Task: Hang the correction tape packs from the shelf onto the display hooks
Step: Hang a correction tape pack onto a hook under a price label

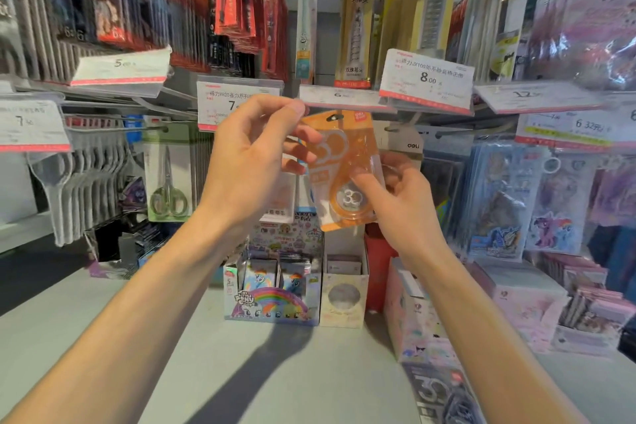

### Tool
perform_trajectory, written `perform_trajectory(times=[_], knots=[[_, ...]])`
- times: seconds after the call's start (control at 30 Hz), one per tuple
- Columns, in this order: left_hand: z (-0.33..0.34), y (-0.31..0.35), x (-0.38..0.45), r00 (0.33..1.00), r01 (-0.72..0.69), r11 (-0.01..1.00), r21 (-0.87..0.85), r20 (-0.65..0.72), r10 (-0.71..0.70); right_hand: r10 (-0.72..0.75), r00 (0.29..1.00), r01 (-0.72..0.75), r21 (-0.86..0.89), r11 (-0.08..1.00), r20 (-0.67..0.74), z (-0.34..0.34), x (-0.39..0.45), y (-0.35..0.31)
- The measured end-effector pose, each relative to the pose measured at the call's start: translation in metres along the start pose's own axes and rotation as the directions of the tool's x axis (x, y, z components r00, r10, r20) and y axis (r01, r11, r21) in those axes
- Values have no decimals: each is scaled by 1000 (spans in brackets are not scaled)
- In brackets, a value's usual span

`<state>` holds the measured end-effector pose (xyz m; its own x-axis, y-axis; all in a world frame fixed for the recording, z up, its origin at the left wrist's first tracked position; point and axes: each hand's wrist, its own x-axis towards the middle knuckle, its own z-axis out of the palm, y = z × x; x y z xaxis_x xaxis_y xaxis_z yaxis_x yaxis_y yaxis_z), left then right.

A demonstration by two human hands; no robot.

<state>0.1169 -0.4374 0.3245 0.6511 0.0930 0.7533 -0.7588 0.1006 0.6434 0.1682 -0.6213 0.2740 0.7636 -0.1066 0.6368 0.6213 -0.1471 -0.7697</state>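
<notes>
While both hands steady it, the orange pack hangs just under the price tags, at hook height.

Starting from the left, the left hand [254, 151] has its fingers curled behind the upper left edge of the orange plastic-and-card correction tape pack [342, 169], thumb and forefinger raised near the top corner by the white "7" price tag [237, 103]. Its small hang hole [334, 118] sits close under the grey "6" price tag [340, 96]; the hook itself is hidden. Further right, the right hand [395, 193] pinches the lower right edge, thumb on the clear blister. I judge the pack light, fairly stiff, its film slippery, so edge grips suit it. Room is tight above among tags and neighbouring hung packs; below, over the pale shelf [103, 320], there is open room.
</notes>
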Motion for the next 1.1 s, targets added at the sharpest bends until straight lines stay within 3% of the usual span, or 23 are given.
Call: perform_trajectory(times=[0.33, 0.53, 0.63, 0.8, 1.1], knots=[[-2, -6, 1, 999, 34, 998, 61, 12, -35, 54, 997, -59, -112, 992, -51, 14, 13, 19], [-5, -16, -2, 999, 23, 990, 140, 26, -27, 104, 992, -106, -27, 994, -77, 29, 27, 52], [-7, -20, -3, 999, 4, 988, 156, 36, -10, 167, 983, -166, 23, 986, -70, 32, 30, 56], [-11, -26, -7, 998, -28, 983, 181, 66, 16, 204, 978, -200, -110, 974, 34, 19, 16, 46], [-10, -54, -52, 992, 93, 985, 148, 71, -105, 314, 949, -315, 104, 944, 23, -34, -61, 31]])
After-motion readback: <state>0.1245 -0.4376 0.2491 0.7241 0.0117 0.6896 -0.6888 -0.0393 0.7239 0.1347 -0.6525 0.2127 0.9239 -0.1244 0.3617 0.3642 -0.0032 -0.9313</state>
